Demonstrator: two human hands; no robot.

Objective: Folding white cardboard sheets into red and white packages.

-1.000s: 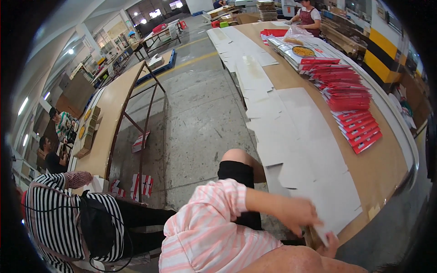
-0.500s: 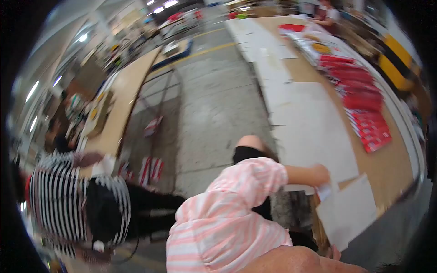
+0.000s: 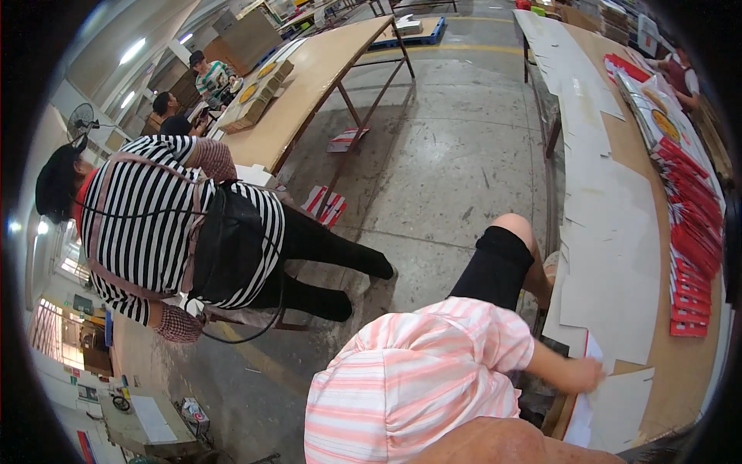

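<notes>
At counter's near edge: right hand now sits on a white sheet. A second ago it was further in, flat on the sheet pile. The sheet has come along and now hangs part over the counter edge, just below the hand.

Hand state: fingers look curled, on the sheet's upper corner. Pinching or only pressing, cannot tell, too small. Left hand not in view.

Outward from the hand:
- just beyond it, overlapping cream card blanks run up the counter
- past those, on the far side, a row of red flat packs
- back toward the body, pink striped sleeve, and a bare knee near the counter frame
- well off on the opposite side, across the concrete floor, a co-worker in a black-and-white striped top bends at a second long counter. View has swung that way, so this person now shows larger.
</notes>
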